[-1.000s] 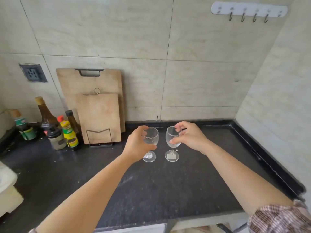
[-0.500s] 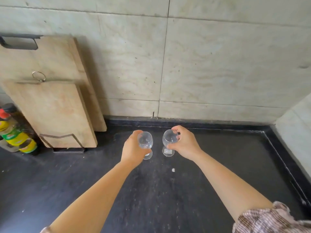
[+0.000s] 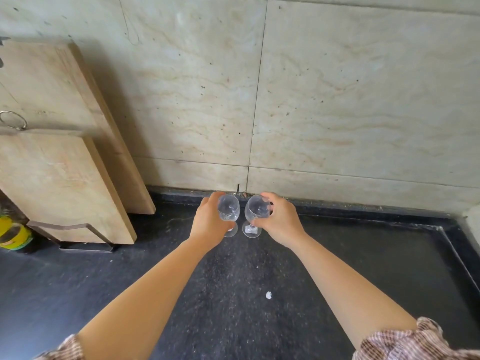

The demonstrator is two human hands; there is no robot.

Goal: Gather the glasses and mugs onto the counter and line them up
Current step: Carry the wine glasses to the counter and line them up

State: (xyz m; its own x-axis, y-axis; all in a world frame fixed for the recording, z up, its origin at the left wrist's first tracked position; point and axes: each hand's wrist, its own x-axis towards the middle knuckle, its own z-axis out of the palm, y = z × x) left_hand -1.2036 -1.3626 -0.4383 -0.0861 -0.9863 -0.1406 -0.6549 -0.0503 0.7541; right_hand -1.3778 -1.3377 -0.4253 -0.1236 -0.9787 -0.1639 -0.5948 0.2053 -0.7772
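Observation:
Two clear stemmed wine glasses stand upright side by side on the black counter (image 3: 233, 294), close to the tiled back wall. My left hand (image 3: 207, 224) grips the bowl of the left wine glass (image 3: 229, 209). My right hand (image 3: 280, 222) grips the bowl of the right wine glass (image 3: 255, 210), whose foot carries a small white label. The two bowls are a small gap apart. No mugs are in view.
Two wooden cutting boards (image 3: 59, 178) lean on the wall at left in a metal stand (image 3: 85, 245). A yellow-green bottle (image 3: 13, 233) shows at the left edge. A raised counter rim (image 3: 457, 253) runs along the right. A white crumb (image 3: 268, 295) lies mid-counter.
Both hands have carried the glasses farther back toward the wall. The camera has tilted down and moved closer, so the sauce bottles and wall hooks have left the view.

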